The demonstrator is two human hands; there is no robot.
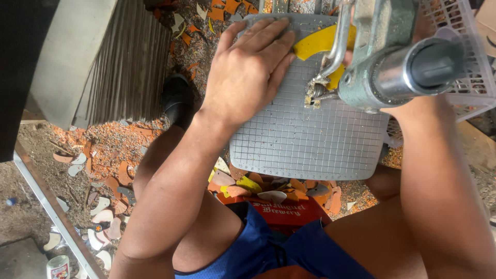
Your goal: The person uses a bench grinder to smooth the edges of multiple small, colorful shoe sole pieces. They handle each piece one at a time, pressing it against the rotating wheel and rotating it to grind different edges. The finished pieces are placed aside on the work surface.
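A seated person bends over a grey gridded metal work table (310, 139) of a small cutting machine, feeding a curved yellow sheet piece (318, 44) toward the blade (316, 90). The left hand (248, 70) lies flat and spread, fingers together, pressing on the table and the yellow piece's near end. The right hand is mostly hidden behind the grey-green metal machine arm (392, 57) with its shiny cylinder end; only the forearm shows, so whether that hand grips anything cannot be told.

The yellow piece sits at the table's far side, its inner curve right at the cutting point, where chewed yellow crumbs have gathered.

The danger here looks plain: the left fingertips rest close beside the blade, with no guard in sight, and a slip or a sudden snatch of the piece could carry them into it. The thin curved strip may also snap or jump if pushed unevenly. Loose orange and grey offcuts (108, 186) and dust cover the ground around the red plastic crate (289, 209) under the table, beside bare legs, poor footing and sharp edges both. A white plastic basket (465, 57) stands to the right.
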